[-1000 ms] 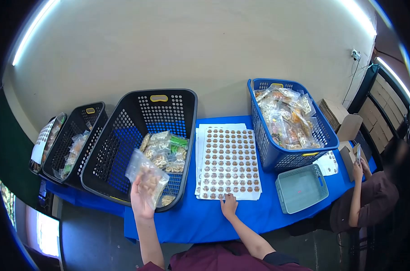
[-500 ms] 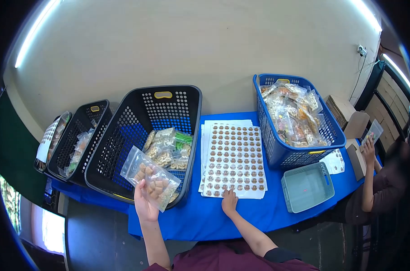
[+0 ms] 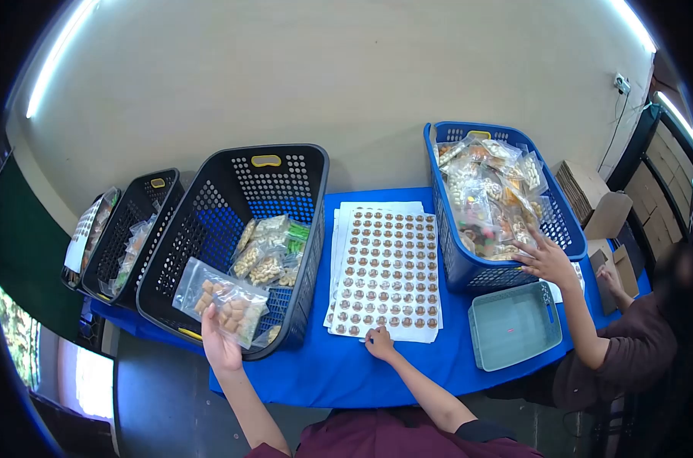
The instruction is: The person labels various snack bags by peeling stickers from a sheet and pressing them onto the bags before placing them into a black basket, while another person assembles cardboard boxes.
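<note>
In my left hand point(image 3: 221, 342) is a clear zip bag point(image 3: 232, 305) of light brown chunks, gripped at its lower side above the front of a large black basket point(image 3: 151, 267). Inside that basket lie several clear bags point(image 3: 266, 256) of pale pieces and one of green sticks point(image 3: 297, 238). My right hand point(image 3: 379, 343) rests at the bottom edge of a white sheet point(image 3: 392, 275) covered in rows of round brown stickers. Its fingers are curled together; whatever they may pinch is too small to make out. More white sheets lie under this one.
To the right stands a blue basket point(image 3: 476, 271) heaped with filled bags point(image 3: 487, 195), a co-worker's hand point(image 3: 549, 263) over its front rim. A pale green tray point(image 3: 514, 359) sits before it. Cardboard boxes point(image 3: 606, 217) are farther right. Smaller black baskets point(image 3: 125, 244) stand at left.
My left hand has moved the bag left and slightly lower over the basket. My right hand has slid down to the sheet's bottom edge. The co-worker's hand has reached to the blue basket.
</note>
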A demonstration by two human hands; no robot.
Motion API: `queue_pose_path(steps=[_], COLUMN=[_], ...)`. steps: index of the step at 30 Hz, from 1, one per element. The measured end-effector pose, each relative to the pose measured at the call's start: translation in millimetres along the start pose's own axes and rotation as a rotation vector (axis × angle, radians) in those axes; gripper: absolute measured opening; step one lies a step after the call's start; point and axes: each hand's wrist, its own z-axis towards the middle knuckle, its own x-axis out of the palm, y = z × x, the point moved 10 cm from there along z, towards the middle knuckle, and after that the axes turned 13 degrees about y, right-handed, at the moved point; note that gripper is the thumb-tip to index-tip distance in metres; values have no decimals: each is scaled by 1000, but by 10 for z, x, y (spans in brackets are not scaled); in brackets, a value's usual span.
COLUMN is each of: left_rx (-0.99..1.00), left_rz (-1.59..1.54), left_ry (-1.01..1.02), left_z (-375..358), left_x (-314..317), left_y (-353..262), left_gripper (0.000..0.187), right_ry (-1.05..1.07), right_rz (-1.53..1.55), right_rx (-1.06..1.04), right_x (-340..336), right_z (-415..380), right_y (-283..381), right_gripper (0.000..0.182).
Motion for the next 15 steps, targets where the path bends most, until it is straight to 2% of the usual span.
queue_pose_path(steps=[1,4,7,8,11,14,15], left_rx=[16,68,152,243,281,63,36], left_rz=[3,38,118,167,276,221,255], left_ry=[12,21,-111,-157,-191,2,-96], left_z=[14,12,40,29,-74,-93,-189], left_x=[1,-62,-292,-323,145,508,810], left_y=[-19,-53,-136,-212,-142,360,578], left_gripper=[33,32,32,33,36,36,36], right_ry=[23,221,361,375,324,216,175], right_rz=[31,774,937,992,1100,1263,1312], right_rx=[-37,20,13,43,-6,-60,-85], right_x=[4,34,-157,-255,-746,-1270,-1434], right_z=[-6,-150,-419,-527,-779,-1008,-1073], right_y=[-40,-243,-292,-333,-405,-478,-492], right_gripper=[13,17,21,18,16,12,12])
